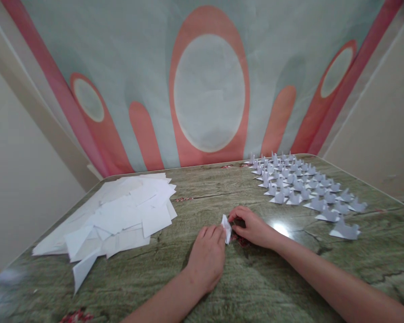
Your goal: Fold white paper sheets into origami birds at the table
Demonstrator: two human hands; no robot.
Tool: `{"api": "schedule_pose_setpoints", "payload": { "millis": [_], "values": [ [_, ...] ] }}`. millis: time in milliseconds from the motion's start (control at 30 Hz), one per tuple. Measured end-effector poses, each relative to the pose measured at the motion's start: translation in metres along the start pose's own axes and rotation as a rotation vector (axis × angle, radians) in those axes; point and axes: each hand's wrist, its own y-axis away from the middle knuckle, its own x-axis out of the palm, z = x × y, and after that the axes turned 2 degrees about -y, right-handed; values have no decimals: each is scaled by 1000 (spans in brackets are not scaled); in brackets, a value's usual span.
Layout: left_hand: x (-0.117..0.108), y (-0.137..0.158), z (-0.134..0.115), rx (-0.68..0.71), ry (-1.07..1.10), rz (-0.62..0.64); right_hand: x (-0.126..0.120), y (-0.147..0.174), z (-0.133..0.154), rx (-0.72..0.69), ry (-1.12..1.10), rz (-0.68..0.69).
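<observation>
A small folded piece of white paper point(226, 229), narrow and pointed at the top, rests on the table in front of me. My left hand point(207, 255) presses its fingertips onto the paper's left side and holds it against the tabletop. At the right edge of the paper, my right hand point(251, 226) has its fingers curled, with the index fingertip and thumb close together on the edge. How firmly the right fingertips pinch it is too small to tell.
A loose, overlapping pile of white paper sheets point(121, 211) covers the left of the wood-patterned table point(202, 188). Rows of several folded paper figures point(292, 179) stand at the back right. Behind the table hangs a grey-green and coral printed backdrop point(208, 89).
</observation>
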Motion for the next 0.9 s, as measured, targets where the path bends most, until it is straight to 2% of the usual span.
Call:
{"api": "schedule_pose_setpoints", "payload": {
  "millis": [233,600,900],
  "values": [
    [0,0,1,-20,96,-57,7,3,7,19,6,-23],
    [-5,-9,22,-29,413,-146,11,4,12,25,41,-48],
    [-6,-9,24,-13,462,-132,16,4,13,39,121,-74]
  ]
}}
